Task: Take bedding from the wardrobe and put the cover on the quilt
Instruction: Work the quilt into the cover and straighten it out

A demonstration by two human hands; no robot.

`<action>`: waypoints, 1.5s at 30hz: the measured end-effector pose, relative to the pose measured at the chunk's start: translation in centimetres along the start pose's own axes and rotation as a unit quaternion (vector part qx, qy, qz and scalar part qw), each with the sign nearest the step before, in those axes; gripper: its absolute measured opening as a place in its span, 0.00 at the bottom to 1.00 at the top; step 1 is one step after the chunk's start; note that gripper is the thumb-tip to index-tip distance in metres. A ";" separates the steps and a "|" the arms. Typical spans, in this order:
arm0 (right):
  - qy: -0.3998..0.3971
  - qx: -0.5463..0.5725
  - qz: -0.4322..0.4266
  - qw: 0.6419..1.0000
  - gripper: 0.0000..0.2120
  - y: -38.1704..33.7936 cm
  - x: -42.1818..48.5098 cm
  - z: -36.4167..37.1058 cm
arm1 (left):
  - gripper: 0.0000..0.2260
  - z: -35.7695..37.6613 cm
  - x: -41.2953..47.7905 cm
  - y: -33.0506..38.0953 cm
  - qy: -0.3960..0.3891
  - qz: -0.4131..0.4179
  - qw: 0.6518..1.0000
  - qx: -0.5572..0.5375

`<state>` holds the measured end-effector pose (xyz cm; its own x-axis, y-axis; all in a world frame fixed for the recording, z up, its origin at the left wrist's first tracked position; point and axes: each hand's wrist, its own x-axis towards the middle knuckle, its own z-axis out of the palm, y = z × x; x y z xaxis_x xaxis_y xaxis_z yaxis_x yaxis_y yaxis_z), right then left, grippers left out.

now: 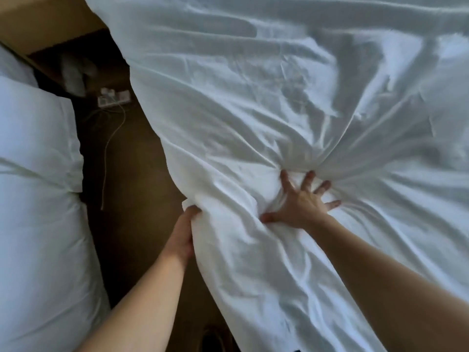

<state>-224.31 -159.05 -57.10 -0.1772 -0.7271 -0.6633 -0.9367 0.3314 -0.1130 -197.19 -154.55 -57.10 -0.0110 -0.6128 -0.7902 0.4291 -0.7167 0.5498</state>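
my left hand (184, 232) grips the near left edge of the white wrinkled quilt cover (279, 102). its fingers are curled round a bunched fold and mostly hidden under the cloth. my right hand (302, 207) lies flat on top of the cover just to the right, fingers (308, 180) straight and spread apart, pressing the cloth down. creases fan out from under the palm.

the cover lies spread over the bed that fills the right and upper part of the view, its left edge hanging beside the brown floor (142, 199). whether the quilt is already inside it i cannot tell, though the fold in my left hand looks thick and padded.

across the strip of floor, at the left, lies the white bedding of a second bed (38, 186), well apart from my hands. on the floor between the two beds, farther off, sits a white power strip (114, 97) with a thin pale cable (107, 153) trailing toward me. a light wooden panel (43, 19) shows at the upper left corner.
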 end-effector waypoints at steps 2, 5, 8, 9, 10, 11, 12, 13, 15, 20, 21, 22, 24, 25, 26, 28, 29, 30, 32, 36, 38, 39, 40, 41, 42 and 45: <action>0.014 -0.015 0.012 1.000 0.67 -0.6 0.2 1.1 | 0.17 1.4 1.5 2.8 -0.029 0.058 0.997 -0.048; 0.013 -0.011 0.018 1.000 0.66 -0.4 0.4 1.2 | 0.27 2.2 2.5 4.3 -0.078 0.016 0.996 -0.047; 0.007 -0.016 0.027 0.999 0.65 -0.6 0.3 0.8 | 0.23 1.1 3.2 4.3 -0.060 -0.031 0.997 -0.024; 0.003 -0.022 0.031 0.999 0.65 -0.8 0.1 0.6 | 0.19 0.5 3.5 4.4 -0.050 -0.021 0.998 -0.022; -0.003 -0.025 0.035 0.999 0.65 -1.1 -0.2 0.3 | 0.16 0.1 3.8 4.7 -0.035 -0.007 0.999 -0.022; -0.011 -0.023 0.039 0.999 0.65 -1.3 -0.3 -0.1 | 0.13 -0.5 4.1 5.2 -0.014 0.007 0.999 -0.029; -0.018 -0.018 0.045 0.999 0.65 -1.7 -0.5 -0.5 | 0.11 -1.0 4.6 5.9 -0.003 0.011 0.999 -0.046; -0.023 -0.011 0.050 0.998 0.66 -2.1 -0.5 -0.8 | 0.10 -1.5 5.1 6.8 -0.008 0.010 0.997 -0.073; -0.018 0.012 0.062 0.998 0.68 -3.7 -0.6 -1.1 | 0.14 -2.4 6.2 8.5 -0.023 0.003 0.995 -0.095; 0.104 0.074 0.048 0.991 0.74 -10.4 1.3 -1.7 | 0.17 -4.8 8.4 7.9 0.236 -0.082 0.965 0.085; 0.121 0.082 0.047 0.988 0.74 -11.5 2.1 -1.7 | 0.16 -5.0 8.9 8.2 0.304 -0.079 0.939 0.142; 0.129 0.088 0.051 0.986 0.75 -12.3 2.7 -1.6 | 0.19 -4.7 9.5 9.1 0.345 -0.053 0.917 0.194; 0.118 0.075 0.055 0.989 0.73 -13.3 3.5 -1.4 | 0.29 -2.5 10.9 12.8 0.363 0.137 0.880 0.276; 0.105 0.058 0.061 0.991 0.71 -13.5 3.5 -1.2 | 0.31 -0.7 11.7 15.0 0.330 0.277 0.838 0.334; 0.090 0.035 0.066 0.993 0.69 -13.5 3.4 -1.1 | 0.32 1.6 12.2 17.2 0.275 0.395 0.776 0.408; 0.073 -0.001 0.075 0.994 0.65 -13.7 2.8 -1.6 | 0.35 5.9 12.7 20.1 0.132 0.477 0.658 0.568; 0.090 0.005 0.081 0.993 0.63 -14.0 2.8 -2.6 | 0.38 7.4 12.9 20.7 0.051 0.427 0.621 0.656; 0.142 0.022 0.078 0.986 0.58 -14.4 3.0 -3.7 | 0.41 8.1 13.1 20.8 -0.018 0.335 0.588 0.736; 0.273 0.038 0.036 0.961 0.49 -15.3 4.3 -5.9 | 0.44 8.2 13.5 20.6 -0.083 0.180 0.541 0.817; 0.156 0.029 0.088 0.983 0.58 -16.8 7.9 -7.4 | 0.29 10.3 15.8 24.1 -0.089 0.217 0.473 0.849; 0.118 0.013 0.112 0.987 0.64 -17.3 8.8 -5.9 | 0.23 12.7 18.2 27.7 -0.048 0.313 0.456 0.831; 0.114 0.011 0.112 0.987 0.65 -17.3 9.0 -5.4 | 0.23 14.0 19.7 29.3 -0.024 0.347 0.460 0.817; 0.106 0.015 0.110 0.988 0.66 -17.3 9.0 -5.2 | 0.28 15.3 21.2 30.6 -0.009 0.350 0.474 0.808; 0.098 0.023 0.110 0.989 0.67 -17.2 9.3 -5.6 | 0.36 16.3 22.3 31.6 -0.007 0.316 0.493 0.810; 0.095 0.037 0.109 0.989 0.67 -17.3 9.9 -6.6 | 0.43 17.2 23.3 32.1 -0.009 0.265 0.509 0.819; 0.105 0.086 0.085 0.987 0.62 -17.9 14.1 -10.9 | 0.51 17.6 26.0 31.1 -0.030 0.180 0.493 0.851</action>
<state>-213.29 -181.79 -56.41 -0.4030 -0.7543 -0.5184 -0.8259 0.5437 -0.1491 -200.00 -198.59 -55.78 -0.2601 -0.7742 -0.5770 -0.9648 0.2319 0.1237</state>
